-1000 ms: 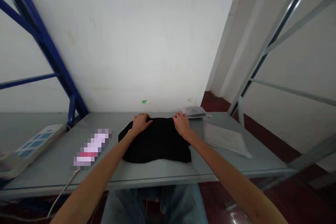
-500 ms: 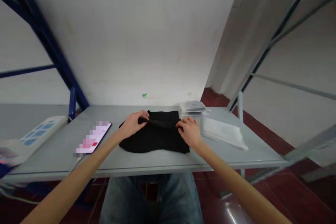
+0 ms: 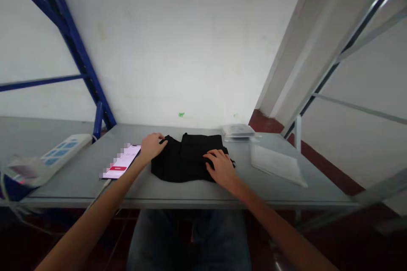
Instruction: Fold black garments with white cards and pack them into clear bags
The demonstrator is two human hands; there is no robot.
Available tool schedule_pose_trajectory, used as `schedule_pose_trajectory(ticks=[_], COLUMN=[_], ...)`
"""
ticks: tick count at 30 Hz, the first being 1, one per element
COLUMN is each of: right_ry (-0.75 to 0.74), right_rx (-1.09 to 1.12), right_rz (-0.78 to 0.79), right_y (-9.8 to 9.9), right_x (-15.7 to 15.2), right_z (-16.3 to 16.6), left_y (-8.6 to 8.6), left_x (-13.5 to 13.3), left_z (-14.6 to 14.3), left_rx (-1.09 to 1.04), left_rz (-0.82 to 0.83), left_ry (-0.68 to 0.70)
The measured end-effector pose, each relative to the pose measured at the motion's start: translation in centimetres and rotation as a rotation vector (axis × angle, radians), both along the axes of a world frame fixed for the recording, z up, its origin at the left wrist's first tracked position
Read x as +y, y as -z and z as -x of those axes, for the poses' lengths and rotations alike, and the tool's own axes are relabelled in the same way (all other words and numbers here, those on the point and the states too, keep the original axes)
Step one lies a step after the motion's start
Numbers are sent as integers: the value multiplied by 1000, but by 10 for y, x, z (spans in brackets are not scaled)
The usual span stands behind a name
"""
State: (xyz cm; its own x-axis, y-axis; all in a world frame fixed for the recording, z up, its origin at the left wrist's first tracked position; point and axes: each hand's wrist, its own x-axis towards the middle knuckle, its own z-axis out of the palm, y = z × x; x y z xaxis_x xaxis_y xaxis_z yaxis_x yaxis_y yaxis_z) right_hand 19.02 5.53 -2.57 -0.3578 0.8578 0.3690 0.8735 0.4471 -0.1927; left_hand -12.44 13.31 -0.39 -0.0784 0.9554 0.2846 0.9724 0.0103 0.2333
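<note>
A black garment (image 3: 181, 167), partly folded, lies on the grey table in front of me; its exact kind is not clear. At its far left corner, my left hand (image 3: 152, 147) has thumb and fingertips closed on the cloth's edge. My right hand (image 3: 221, 170) rests on the right part of the garment, over the folded layer, with its fingers spread and lying on the cloth. Beyond the right hand, a folded panel of the same black fabric reaches toward the wall.
Left of the garment is a phone (image 3: 122, 163) with a cable, then a white power strip (image 3: 65, 154). To the right lie a stack of clear plastic packets (image 3: 238, 130) and a white plastic bag (image 3: 276, 164). A white wall (image 3: 190, 51) stands behind the table (image 3: 190, 197).
The raised fold of fabric between my hands now lies flat. My left hand has shifted to the garment's left corner, and my right hand has moved inward onto the cloth. The view has tilted slightly.
</note>
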Motion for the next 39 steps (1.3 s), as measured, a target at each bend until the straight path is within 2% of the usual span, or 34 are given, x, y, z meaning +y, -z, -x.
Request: schedule_pose_trajectory(ticks=[4, 7, 11, 15, 20, 24, 33, 39], right_ry=[-25, -74, -135, -202, -291, -281, -298, -326], right_rx=[65, 106, 69, -10, -25, 33, 119, 130], right_rz=[-29, -35, 20, 76, 174, 216, 317, 352], right_y=[5, 5, 4, 1, -6, -9, -10, -8], right_x=[-3, -8, -19, -30, -37, -37, -38, -33], right_z=[0, -12, -39, -68, -86, -89, -104, -110], left_y=[-6, -4, 8, 13, 4, 2, -5, -3], left_x=[-9, -29, -58, -77, -89, -91, -85, -89], left_z=[-5, -17, -16, 5, 32, 42, 44, 38], left_rx=[-60, -155, -42, 70, 123, 106, 73, -53], left_rz=[-112, -175, -80, -27, -3, 82, 116, 87], left_ry=[82, 302, 639, 758, 825, 825, 847, 747])
